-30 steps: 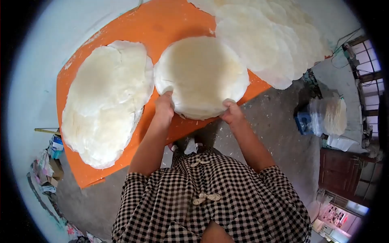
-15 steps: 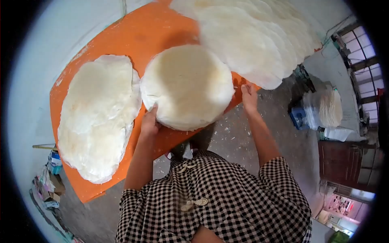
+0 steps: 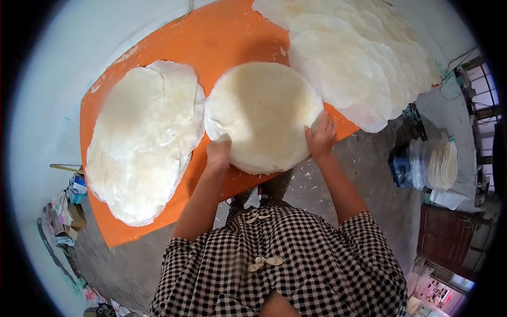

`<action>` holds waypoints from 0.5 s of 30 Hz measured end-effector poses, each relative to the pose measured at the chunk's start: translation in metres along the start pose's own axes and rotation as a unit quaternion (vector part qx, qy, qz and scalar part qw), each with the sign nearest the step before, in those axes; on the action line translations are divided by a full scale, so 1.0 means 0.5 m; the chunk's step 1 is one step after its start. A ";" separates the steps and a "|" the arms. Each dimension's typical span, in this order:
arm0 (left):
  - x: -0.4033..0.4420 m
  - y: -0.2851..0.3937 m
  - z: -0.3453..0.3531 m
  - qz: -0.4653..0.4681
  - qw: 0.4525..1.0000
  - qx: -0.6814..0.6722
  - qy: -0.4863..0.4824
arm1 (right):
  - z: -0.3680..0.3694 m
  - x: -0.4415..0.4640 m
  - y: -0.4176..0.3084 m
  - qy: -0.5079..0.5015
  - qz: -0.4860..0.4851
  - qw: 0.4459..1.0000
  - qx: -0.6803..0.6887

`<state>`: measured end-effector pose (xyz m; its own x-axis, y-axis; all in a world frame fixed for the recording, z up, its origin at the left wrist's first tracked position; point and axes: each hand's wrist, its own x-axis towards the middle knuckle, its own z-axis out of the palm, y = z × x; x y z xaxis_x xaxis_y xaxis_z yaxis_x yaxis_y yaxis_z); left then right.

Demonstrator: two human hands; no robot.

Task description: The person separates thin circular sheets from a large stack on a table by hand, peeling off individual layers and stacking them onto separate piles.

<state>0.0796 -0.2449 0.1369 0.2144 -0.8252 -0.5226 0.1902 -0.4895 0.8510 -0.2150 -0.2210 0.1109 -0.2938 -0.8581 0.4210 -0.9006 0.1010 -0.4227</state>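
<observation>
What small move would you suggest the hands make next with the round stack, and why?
Probably a gentle inward pat to even up the round stack: the left hand and right hand are at either side of it, and its near edge looks slightly uneven.

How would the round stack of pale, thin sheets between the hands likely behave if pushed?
The round stack of pale, thin sheets would probably slide rather than roll, since it lies flat on the orange table. Its top sheet may be fragile, as the edges look thin and uneven. With many layers apparently piled up, it could feel fairly heavy.
</observation>
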 end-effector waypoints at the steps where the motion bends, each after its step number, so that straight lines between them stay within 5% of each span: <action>1: -0.015 0.009 0.004 -0.011 1.000 -0.003 0.013 | -0.043 0.002 -0.045 0.004 -0.030 0.998 -0.060; 2: -0.015 0.005 0.006 -0.009 0.999 -0.036 0.005 | -0.064 -0.002 -0.081 0.007 -0.062 0.991 -0.119; 5: -0.006 -0.038 0.000 -0.008 0.995 -0.089 -0.042 | -0.051 -0.043 -0.154 -0.038 -0.171 0.984 0.042; 8: 0.025 -0.078 -0.004 0.005 0.996 -0.047 -0.075 | -0.006 -0.111 -0.169 -0.216 -0.157 0.959 -0.095; 9: 0.024 -0.082 0.009 -0.004 0.995 -0.076 -0.061 | -0.008 -0.115 -0.159 -0.171 -0.185 0.964 -0.083; 12: -0.075 -0.014 0.045 -0.077 0.984 -0.097 -0.131 | -0.030 -0.085 -0.125 -0.163 -0.193 0.964 -0.080; 15: -0.141 0.016 0.013 -0.173 0.950 -0.049 -0.254 | -0.076 -0.004 -0.148 -0.275 -0.185 0.938 -0.100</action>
<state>0.0599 -0.1924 0.1811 -0.3617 -0.6618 -0.6566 0.2594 -0.7480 0.6109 -0.1600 -0.2074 0.1718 0.2102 -0.9776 0.0088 -0.9667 -0.2092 -0.1473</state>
